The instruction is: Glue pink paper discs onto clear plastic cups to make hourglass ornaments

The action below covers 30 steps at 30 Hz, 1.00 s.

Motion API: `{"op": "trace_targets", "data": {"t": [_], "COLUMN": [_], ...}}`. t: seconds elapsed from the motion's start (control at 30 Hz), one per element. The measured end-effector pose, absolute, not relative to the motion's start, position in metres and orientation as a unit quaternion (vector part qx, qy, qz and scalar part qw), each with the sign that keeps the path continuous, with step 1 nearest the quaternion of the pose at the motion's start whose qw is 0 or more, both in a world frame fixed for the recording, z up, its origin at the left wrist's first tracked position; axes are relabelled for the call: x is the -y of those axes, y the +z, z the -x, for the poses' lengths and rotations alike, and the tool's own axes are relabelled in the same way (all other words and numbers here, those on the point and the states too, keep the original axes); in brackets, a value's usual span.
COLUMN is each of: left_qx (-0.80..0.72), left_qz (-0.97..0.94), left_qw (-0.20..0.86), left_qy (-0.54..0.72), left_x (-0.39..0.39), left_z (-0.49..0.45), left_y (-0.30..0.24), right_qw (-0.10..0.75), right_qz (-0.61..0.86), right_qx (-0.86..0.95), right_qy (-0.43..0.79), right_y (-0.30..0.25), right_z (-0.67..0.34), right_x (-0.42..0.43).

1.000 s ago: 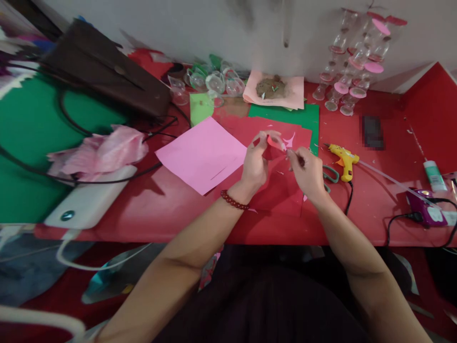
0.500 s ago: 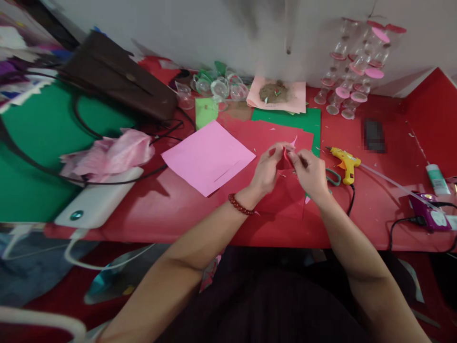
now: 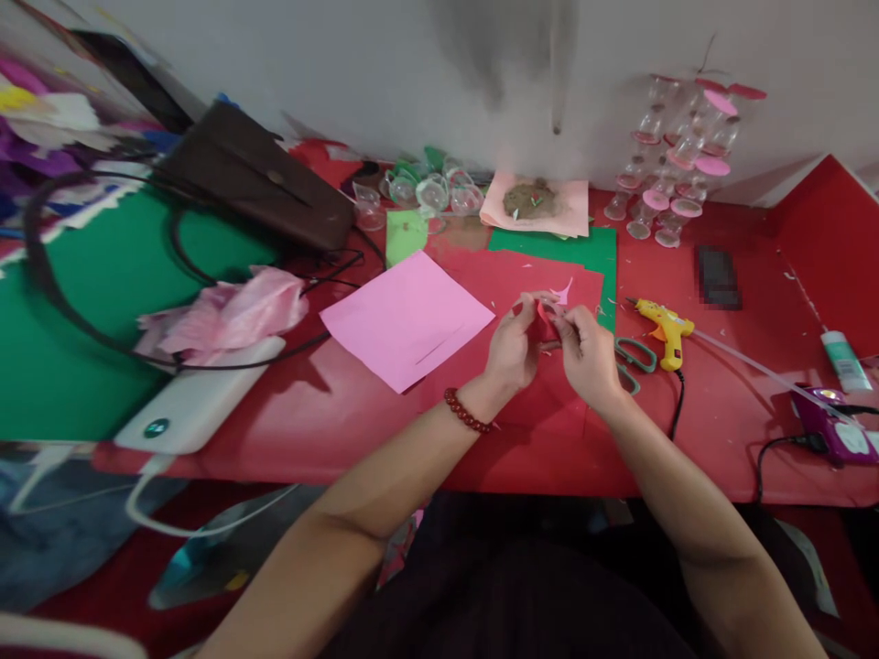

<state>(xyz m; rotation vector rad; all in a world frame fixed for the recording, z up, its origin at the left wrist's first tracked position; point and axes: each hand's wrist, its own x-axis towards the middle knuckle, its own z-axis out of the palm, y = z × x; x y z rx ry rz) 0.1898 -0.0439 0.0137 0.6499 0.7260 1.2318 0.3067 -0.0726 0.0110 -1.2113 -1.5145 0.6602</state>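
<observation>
Spreading across the middle of the frame, a red table point(image 3: 742, 394) carries everything I can make out around the person. A dark brown bag point(image 3: 275, 197) leans over the upper left. Red paper sheets point(image 3: 528, 279) lie at the centre, under the hands, with part of a green sheet point(image 3: 608, 252) showing beyond them. Clear cup-like pieces point(image 3: 687, 146) with pink and red discs fill the upper right. A pink sheet point(image 3: 405, 320) rests just left of centre, a white boxy device point(image 3: 199, 403) at lower left.

Near the centre the person's hands work close together: the left hand point(image 3: 512, 352) grasps a small red piece point(image 3: 546, 322) between thumb and fingers, and the right hand point(image 3: 591, 357) pinches its right side with the fingertips. Fingers cover much of the piece, so I can't tell its full shape. Right of centre lie a yellow glue gun point(image 3: 663, 325) and, next to it, green-handled scissors point(image 3: 651, 357), neither in use.

A second ago the hands stood slightly farther apart; now they've closed in around the red piece. To my eye, that makes this fine fingertip work needing both. Smallest of all, a pink scrap point(image 3: 563, 295) lies just beyond the fingers.
</observation>
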Motion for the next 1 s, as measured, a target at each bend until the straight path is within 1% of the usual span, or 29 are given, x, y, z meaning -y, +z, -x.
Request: {"op": "trace_targets", "data": {"t": [0.3,0.5,0.73,0.87,1.0], "left_qx": [-0.316,-0.321,-0.305,-0.317,-0.309], "left_qz": [-0.26,-0.202,-0.183,-0.191,-0.246], "left_qw": [0.724,0.747,0.769,0.752,0.701], "left_qy": [0.556,0.545,0.531,0.546,0.594], "left_x": [0.045,0.044,0.04,0.033,0.034], "left_z": [-0.19,-0.192,-0.19,-0.18,-0.174], "left_y": [0.019,0.022,0.016,0.017,0.025], "right_qw": [0.522,0.515,0.513,0.51,0.492], "right_qz": [0.481,0.495,0.503,0.485,0.515], "right_qx": [0.628,0.64,0.656,0.673,0.681], "right_qy": [0.318,0.285,0.233,0.228,0.168], "right_y": [0.011,0.015,0.017,0.021,0.026], "right_z": [-0.307,-0.305,-0.305,-0.305,-0.305], "right_x": [0.074,0.077,0.081,0.085,0.085]}}
